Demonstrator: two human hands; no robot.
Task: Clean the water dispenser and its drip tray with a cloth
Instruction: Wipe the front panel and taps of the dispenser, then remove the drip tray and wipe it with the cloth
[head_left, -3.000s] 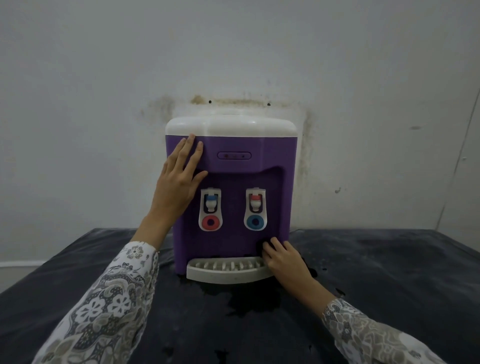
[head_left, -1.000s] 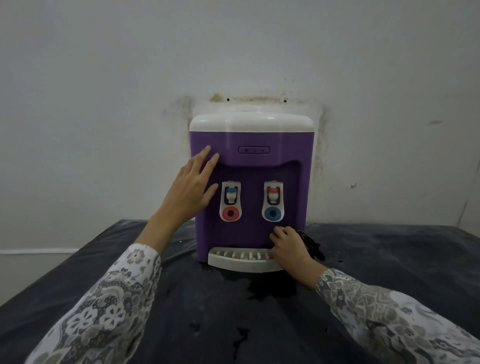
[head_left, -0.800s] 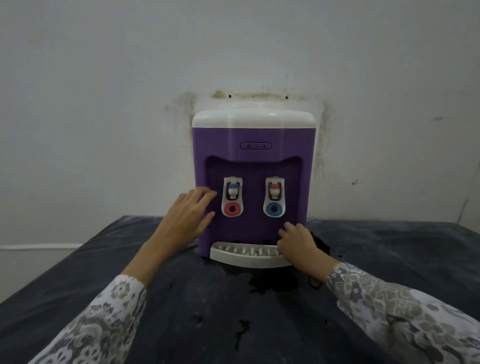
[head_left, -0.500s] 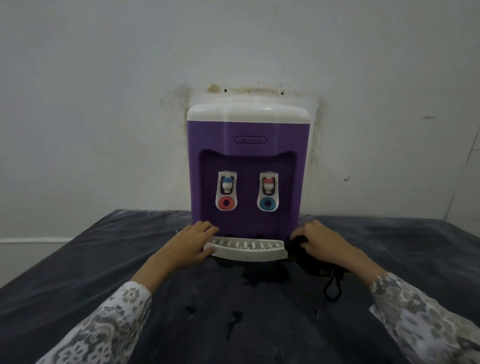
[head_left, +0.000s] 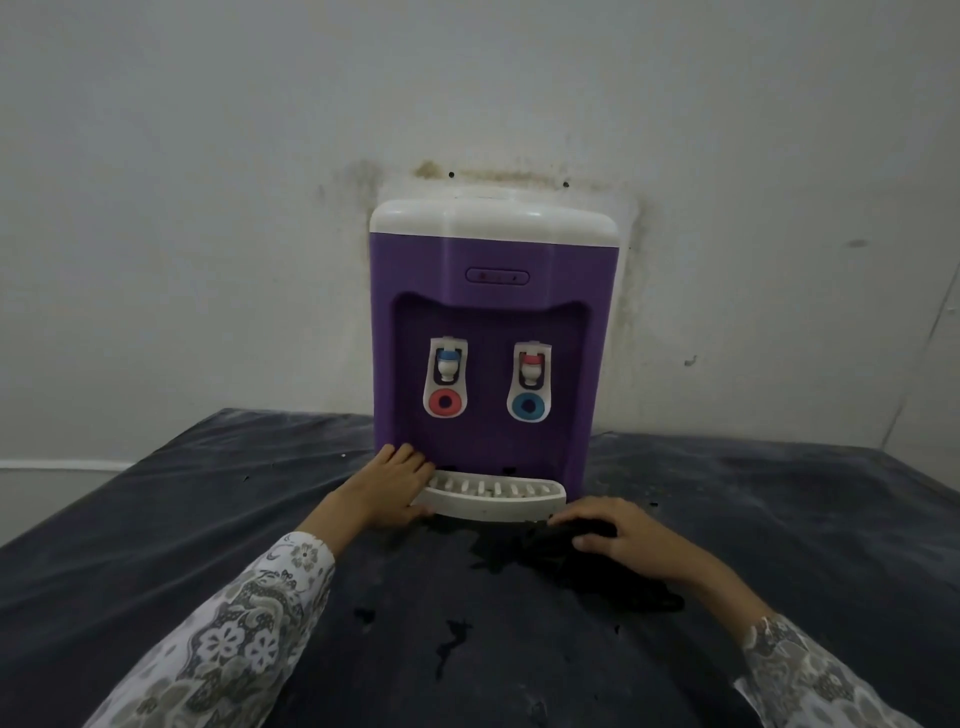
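A purple water dispenser (head_left: 493, 291) with a white top stands against the wall, two white taps on its front. Its white slotted drip tray (head_left: 493, 493) juts out at the base. My left hand (head_left: 387, 486) grips the tray's left end, thumb under the front edge and fingers at the tray's back corner against the dispenser. My right hand (head_left: 618, 535) holds a dark cloth (head_left: 587, 564) on the table just right of and below the tray's right end. The cloth trails toward my wrist.
The dispenser sits on a dark table (head_left: 208, 519) covered in a black sheet. Wet patches (head_left: 452, 644) lie in front of the tray. A stained white wall (head_left: 208, 208) rises right behind.
My left hand dropped from the dispenser's upper front to the tray's left end. My right hand, with the cloth, left the dispenser's lower front and came down onto the table beside the tray.
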